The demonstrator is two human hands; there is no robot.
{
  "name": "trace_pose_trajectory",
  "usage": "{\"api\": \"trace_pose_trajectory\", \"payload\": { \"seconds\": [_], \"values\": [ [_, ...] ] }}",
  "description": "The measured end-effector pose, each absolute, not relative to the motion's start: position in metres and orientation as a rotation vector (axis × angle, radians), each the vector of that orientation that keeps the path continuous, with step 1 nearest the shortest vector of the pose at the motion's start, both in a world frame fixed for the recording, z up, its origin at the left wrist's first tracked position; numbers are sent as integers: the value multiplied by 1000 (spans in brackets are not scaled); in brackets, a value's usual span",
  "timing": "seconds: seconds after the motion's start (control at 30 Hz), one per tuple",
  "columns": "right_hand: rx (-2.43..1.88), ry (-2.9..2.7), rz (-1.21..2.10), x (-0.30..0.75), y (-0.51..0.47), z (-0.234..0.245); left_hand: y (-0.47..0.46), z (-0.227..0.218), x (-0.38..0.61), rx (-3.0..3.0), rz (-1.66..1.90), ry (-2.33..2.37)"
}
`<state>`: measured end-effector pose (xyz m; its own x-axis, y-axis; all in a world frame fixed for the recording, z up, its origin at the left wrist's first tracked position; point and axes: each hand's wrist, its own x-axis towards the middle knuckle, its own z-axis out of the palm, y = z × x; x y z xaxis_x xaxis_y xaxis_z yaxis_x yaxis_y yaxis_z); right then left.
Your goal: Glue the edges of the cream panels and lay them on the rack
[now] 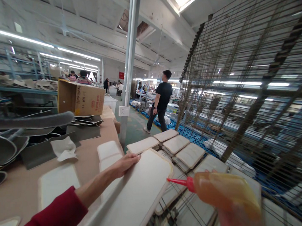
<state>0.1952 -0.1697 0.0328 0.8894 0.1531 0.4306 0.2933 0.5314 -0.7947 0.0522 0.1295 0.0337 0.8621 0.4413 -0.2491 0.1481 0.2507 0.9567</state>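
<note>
My left hand point(125, 163), in a red sleeve, grips the far left edge of a white rectangular panel point(139, 190) with a tan rim, held tilted over the gap between the table and a wire rack. My right hand point(233, 219), mostly out of view at the bottom, holds an orange squeeze bottle point(224, 191) with a red nozzle that points left at the panel's right edge. Several similar white panels point(190, 154) lie on the wire rack shelf point(175, 205) just beyond.
A brown table point(21, 188) at left carries more white panels, grey cut pieces, a white scrap and a cardboard box point(80, 99). A tall stack of wire racks point(252, 88) fills the right. A person in black point(162, 102) stands in the aisle by a pillar point(130, 60).
</note>
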Motion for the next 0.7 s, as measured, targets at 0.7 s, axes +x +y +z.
{"api": "trace_pose_trajectory", "payload": {
  "seconds": [0.7],
  "values": [
    [-983,-422,140,192,-157,23,137,20,50,1188,203,566]
  ]
}}
